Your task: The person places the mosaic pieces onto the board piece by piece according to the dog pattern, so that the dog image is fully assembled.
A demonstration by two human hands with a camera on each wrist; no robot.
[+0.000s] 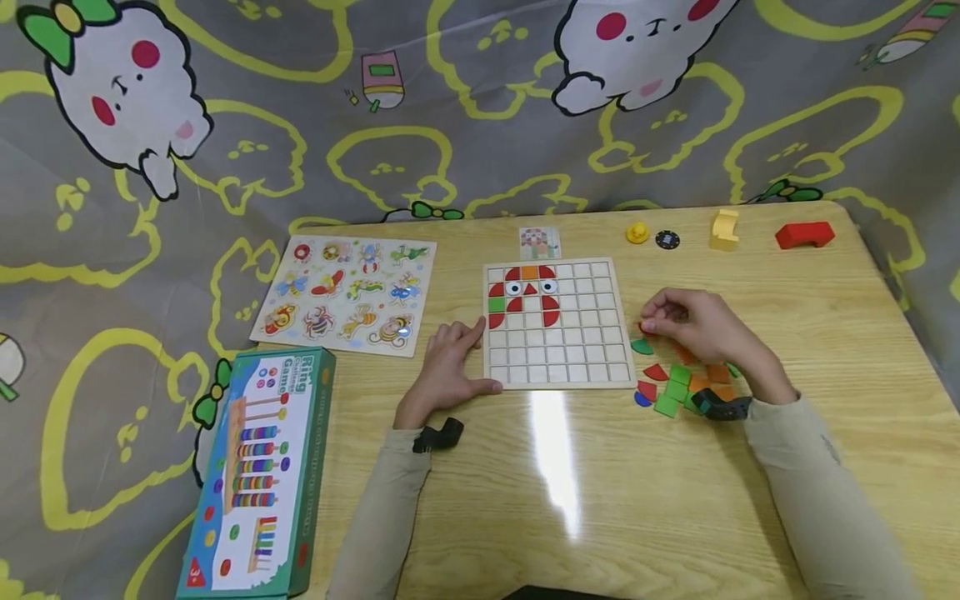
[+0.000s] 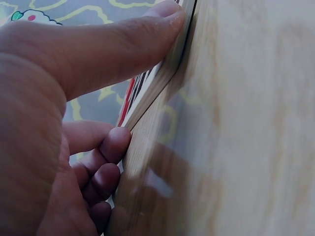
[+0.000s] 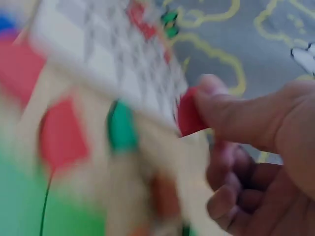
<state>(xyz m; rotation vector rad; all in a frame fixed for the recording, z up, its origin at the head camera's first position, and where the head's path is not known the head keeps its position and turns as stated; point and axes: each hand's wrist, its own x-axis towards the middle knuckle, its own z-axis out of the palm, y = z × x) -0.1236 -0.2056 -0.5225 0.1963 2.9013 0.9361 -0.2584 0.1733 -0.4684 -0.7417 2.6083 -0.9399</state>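
Observation:
A wooden grid board point(image 1: 558, 343) lies on the table, with red, orange and green tiles and two eye tiles point(image 1: 513, 288) in its upper left squares. My left hand point(image 1: 448, 367) rests at its lower left corner. The left thumb point(image 2: 123, 42) is straight along the front edge, and the index fingertip touches the left side. Right of the board, my right hand point(image 1: 697, 321) pinches a small red tile point(image 3: 189, 114) between thumb and index finger. Below that hand lie loose tiles, among them a green rounded one point(image 1: 642, 347), red ones point(image 1: 655, 372) and green squares point(image 1: 665, 406).
A picture card point(image 1: 539, 242) lies behind the board. To the left are an insect puzzle board point(image 1: 345, 296) and a Ring Challenge Game box point(image 1: 258, 475). Along the back right stand a yellow duck point(image 1: 637, 232), a black chip point(image 1: 667, 240), a yellow block point(image 1: 723, 231) and a red block point(image 1: 805, 235).

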